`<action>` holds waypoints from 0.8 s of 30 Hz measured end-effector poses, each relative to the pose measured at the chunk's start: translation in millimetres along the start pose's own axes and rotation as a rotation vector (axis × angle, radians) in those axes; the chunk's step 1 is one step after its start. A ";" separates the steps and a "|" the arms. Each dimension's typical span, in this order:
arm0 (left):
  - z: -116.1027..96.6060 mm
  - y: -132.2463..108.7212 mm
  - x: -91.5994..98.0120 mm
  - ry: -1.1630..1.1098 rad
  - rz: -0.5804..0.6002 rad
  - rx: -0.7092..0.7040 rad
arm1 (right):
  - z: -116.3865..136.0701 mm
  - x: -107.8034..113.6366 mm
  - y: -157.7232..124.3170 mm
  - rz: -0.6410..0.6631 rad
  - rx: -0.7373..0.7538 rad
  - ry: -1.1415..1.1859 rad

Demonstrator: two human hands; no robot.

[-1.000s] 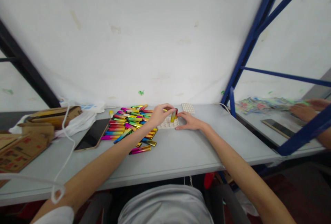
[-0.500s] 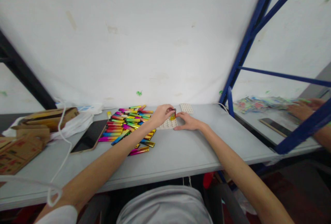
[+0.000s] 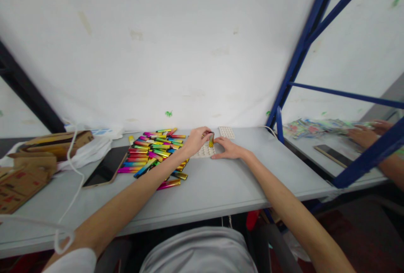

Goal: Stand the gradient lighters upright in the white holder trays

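On the table, a pale knobbed tray (image 3: 204, 152) lies under my hands. A small shiny gold case (image 3: 211, 141), dark at its top and shaped like a lighter, stands upright over the tray's right part. My left hand (image 3: 198, 139) comes in from the left, its fingers pinched at the case's upper end. My right hand (image 3: 229, 148) rests at the tray's right edge, thumb and forefinger apart, the forefinger tip close to the case. Whether that fingertip touches it is unclear. Left of the tray spreads a pile of shiny multicoloured cases (image 3: 160, 147), partly hidden by my left forearm.
A second knobbed tray (image 3: 227, 132) lies near the wall. Leftward are a phone (image 3: 107, 167), a white cable (image 3: 73, 159) and cardboard boxes (image 3: 30, 174). A blue metal frame (image 3: 292, 62) stands at right; beyond it are another person's hands (image 3: 362, 135) and a second phone (image 3: 333, 155).
The gold case's top shows a little differently, and my left fingertips have shifted slightly at it. My right hand stays almost where it was.
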State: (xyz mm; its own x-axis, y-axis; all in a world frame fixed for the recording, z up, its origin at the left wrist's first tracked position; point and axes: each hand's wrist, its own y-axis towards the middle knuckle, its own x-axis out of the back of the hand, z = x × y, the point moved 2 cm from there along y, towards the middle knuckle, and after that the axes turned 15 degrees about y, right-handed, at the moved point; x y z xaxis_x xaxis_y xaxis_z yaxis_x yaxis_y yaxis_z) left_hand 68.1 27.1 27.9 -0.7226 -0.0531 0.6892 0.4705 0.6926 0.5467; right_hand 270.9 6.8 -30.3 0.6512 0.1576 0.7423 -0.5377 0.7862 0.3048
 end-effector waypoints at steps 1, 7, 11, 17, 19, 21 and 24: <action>-0.6 -0.3 0.5 0.004 0.004 -0.008 | 0.2 0.2 0.0 0.000 -0.003 0.000; -2.7 -0.6 2.0 -0.007 0.128 -0.050 | 2.8 1.2 -0.4 0.013 -0.004 0.003; 1.2 -0.3 -1.4 0.064 0.135 -0.073 | 1.5 1.2 -0.4 0.007 -0.003 0.001; 10.8 -7.3 -5.2 0.072 0.114 -0.036 | -3.1 0.1 0.8 0.007 0.003 -0.004; 15.2 -10.5 -3.0 0.064 0.136 -0.017 | -3.3 -0.1 1.0 0.003 0.009 0.008; 20.7 -13.5 3.2 0.099 0.162 -0.012 | -3.2 -0.2 1.0 0.002 0.009 0.012; 31.5 -18.3 20.9 0.207 0.230 -0.037 | -3.3 0.0 0.7 0.003 -0.009 0.006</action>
State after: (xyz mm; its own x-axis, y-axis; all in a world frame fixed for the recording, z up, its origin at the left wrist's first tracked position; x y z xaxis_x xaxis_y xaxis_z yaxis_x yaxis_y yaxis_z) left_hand 28.4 36.0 17.3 -0.4782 -0.0457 0.8771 0.6309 0.6768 0.3793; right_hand 272.3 9.3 -32.1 0.6527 0.1637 0.7397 -0.5347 0.7913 0.2967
